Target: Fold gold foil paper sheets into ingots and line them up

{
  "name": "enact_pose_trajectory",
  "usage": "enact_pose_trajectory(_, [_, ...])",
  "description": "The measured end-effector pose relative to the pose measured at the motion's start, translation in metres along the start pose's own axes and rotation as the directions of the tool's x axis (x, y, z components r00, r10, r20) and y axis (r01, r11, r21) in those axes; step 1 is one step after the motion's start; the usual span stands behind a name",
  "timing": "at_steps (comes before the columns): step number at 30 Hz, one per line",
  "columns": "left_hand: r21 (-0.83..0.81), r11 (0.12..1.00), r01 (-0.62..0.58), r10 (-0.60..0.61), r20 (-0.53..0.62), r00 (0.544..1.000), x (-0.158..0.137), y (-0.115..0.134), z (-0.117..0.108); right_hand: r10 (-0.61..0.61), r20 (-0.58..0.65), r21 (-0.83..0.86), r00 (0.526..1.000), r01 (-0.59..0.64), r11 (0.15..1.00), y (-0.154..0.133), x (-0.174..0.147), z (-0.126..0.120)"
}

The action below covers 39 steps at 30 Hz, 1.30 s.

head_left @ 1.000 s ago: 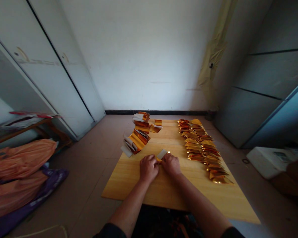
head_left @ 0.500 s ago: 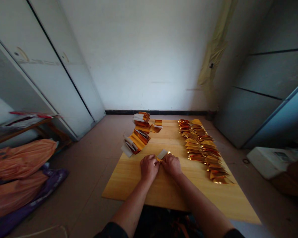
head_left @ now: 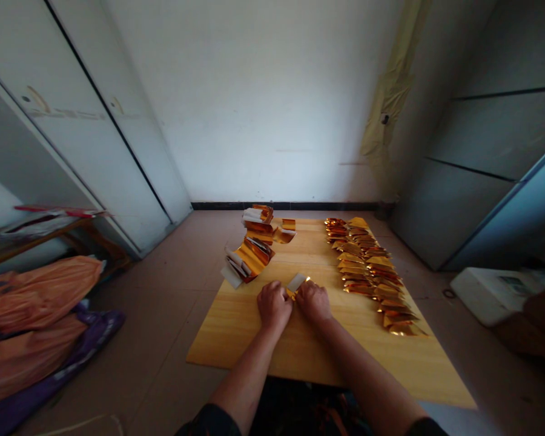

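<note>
The left hand [head_left: 275,306] and right hand [head_left: 314,301], nearly together below the frame's centre, both pinch one gold foil paper [head_left: 295,282] between them. Its pale flap slants toward upper right, nearer the right hand.

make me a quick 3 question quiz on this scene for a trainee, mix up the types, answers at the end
1. True or false: the left hand and the right hand are both on the same small foil piece.

2. Multiple choice: on which side of the wooden board do the folded gold pieces lie in rows?
a) left
b) right
c) near edge, between the forearms

3. Short answer: which lie nearer the left hand, the folded gold pieces or the loose foil sheets?

Key: 1. True. 2. b. 3. The loose foil sheets.
</note>
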State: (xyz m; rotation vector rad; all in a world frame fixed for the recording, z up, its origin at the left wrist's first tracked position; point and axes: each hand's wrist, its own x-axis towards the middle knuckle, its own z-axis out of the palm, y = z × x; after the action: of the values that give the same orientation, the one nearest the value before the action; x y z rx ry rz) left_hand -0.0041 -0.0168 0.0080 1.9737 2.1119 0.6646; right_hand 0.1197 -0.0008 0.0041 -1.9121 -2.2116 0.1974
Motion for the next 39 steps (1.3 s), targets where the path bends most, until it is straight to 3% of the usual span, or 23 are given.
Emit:
enact_pose_trajectory(8, [0.039,0.997,0.062,-0.062,0.01,0.998,0.001,0.003,0.002,0.012,-0.008,0.077,1.0,-0.012,0.997,0.004,0.001,-0.002])
enact_pose_trajectory(16, [-0.021,0.995,0.094,-0.093,0.022,0.995,-0.001,0.005,0.006,0.035,-0.004,0.234,0.999,-0.033,0.972,0.012,0.004,-0.001])
enact_pose_trajectory(23, [-0.023,0.994,0.11,-0.108,0.056,0.993,0.0,0.006,0.005,0.071,0.003,0.156,0.997,-0.07,0.985,0.004,0.005,-0.001])
enact_pose_trajectory(26, [-0.025,0.997,0.078,-0.077,0.039,0.996,-0.001,0.005,0.007,0.042,-0.006,0.163,0.999,-0.04,0.986,0.01,0.006,-0.002])
enact_pose_trajectory(29, [-0.013,1.0,0.024,-0.024,-0.005,1.0,-0.004,0.004,0.006,-0.087,-0.058,0.122,0.995,0.093,0.988,0.019,0.0,-0.006])
enact_pose_trajectory(33, [0.067,0.987,-0.148,0.151,-0.051,0.987,-0.008,0.002,-0.002,-0.16,-0.069,0.018,0.985,0.162,0.987,0.023,-0.016,-0.013])
enact_pose_trajectory(39, [0.112,0.931,-0.348,0.346,0.04,0.937,-0.003,-0.004,-0.005,-0.291,-0.051,0.066,0.955,0.294,0.954,0.029,-0.025,-0.013])
